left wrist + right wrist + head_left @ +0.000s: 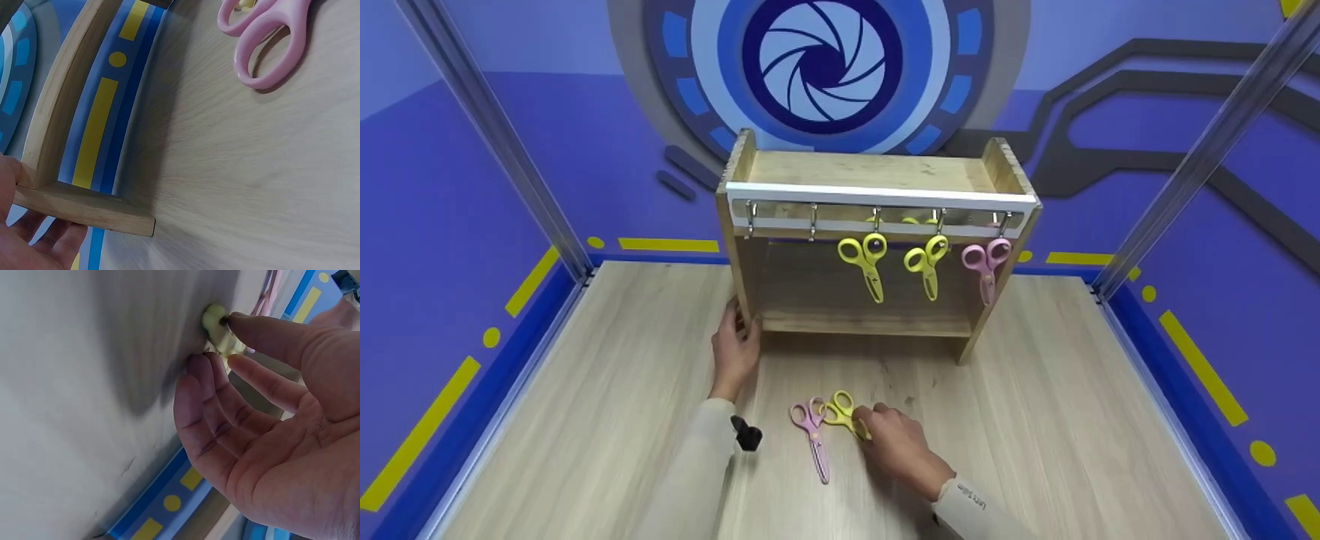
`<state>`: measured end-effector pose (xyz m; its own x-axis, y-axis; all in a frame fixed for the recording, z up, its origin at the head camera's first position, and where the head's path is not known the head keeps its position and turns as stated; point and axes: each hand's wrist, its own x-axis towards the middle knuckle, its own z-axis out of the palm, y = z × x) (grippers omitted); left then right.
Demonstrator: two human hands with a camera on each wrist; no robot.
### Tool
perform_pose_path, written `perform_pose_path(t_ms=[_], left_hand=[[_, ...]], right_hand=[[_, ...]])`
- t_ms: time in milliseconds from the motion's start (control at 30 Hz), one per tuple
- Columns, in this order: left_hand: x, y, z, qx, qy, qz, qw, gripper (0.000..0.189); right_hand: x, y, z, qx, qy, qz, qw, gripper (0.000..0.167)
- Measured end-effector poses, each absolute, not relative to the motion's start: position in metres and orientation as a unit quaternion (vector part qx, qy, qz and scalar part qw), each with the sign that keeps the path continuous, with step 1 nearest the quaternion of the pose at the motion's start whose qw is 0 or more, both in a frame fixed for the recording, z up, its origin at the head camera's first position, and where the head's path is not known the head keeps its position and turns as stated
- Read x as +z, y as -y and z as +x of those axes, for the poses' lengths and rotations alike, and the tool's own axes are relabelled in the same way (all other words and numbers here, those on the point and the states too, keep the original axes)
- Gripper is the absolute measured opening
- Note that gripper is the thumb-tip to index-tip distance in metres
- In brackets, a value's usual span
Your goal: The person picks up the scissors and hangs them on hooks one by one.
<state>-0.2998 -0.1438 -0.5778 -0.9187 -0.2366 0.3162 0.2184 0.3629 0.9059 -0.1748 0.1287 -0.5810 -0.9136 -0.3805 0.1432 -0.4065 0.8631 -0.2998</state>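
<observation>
My left hand [735, 352] holds the lower left side of a wooden rack [866, 325]; in the left wrist view the fingers [59, 236] reach behind its wooden edge [84, 209]. On the table, my right hand [898, 442] pinches yellow scissors [846, 421] at the blade end, handles pointing away. The right wrist view shows the thumb [270, 337] and fingertips at the yellow scissors [215, 323]. Pink scissors [819, 456] lie just left of them, and the handle loops of the two pairs overlap.
A white rail [885, 195] along the rack's front carries several metal hooks. Two yellow scissors [871, 274] and pink scissors [987, 279] hang from its middle and right hooks. The two left hooks [813, 221] are bare. Blue printed walls [532, 135] enclose the table [1035, 420].
</observation>
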Motion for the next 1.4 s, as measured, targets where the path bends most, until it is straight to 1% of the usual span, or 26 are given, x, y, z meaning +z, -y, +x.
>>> perform_pose_path(t_ms=[167, 300, 633, 933, 1200, 1400], left_hand=[[-0.5784, 0.1443, -0.2996, -0.564, 0.802, 0.006, 0.195, 0.053], [-0.5781, 0.1444, -0.2992, -0.568, 0.801, 0.008, 0.189, 0.053], [-0.5765, 0.1441, -0.2985, -0.568, 0.802, 0.013, 0.186, 0.053], [-0.5758, 0.1439, -0.2988, -0.558, 0.808, 0.017, 0.187, 0.051], [-0.5754, 0.1438, -0.2980, -0.559, 0.808, 0.017, 0.184, 0.051], [-0.5753, 0.1439, -0.2982, -0.560, 0.808, 0.017, 0.182, 0.051]], right_hand=[[-0.5826, -0.1340, -0.1790, 0.159, 0.967, 0.191, 0.050, 0.016], [-0.5841, -0.1344, -0.1803, 0.158, 0.969, 0.186, 0.046, 0.013], [-0.5844, -0.1333, -0.1825, 0.186, 0.967, 0.170, 0.035, 0.018], [-0.5854, -0.1315, -0.1823, 0.182, 0.965, 0.185, 0.047, 0.010], [-0.5868, -0.1316, -0.1814, 0.186, 0.962, 0.189, 0.061, 0.013], [-0.5873, -0.1318, -0.1820, 0.187, 0.963, 0.184, 0.059, 0.012]])
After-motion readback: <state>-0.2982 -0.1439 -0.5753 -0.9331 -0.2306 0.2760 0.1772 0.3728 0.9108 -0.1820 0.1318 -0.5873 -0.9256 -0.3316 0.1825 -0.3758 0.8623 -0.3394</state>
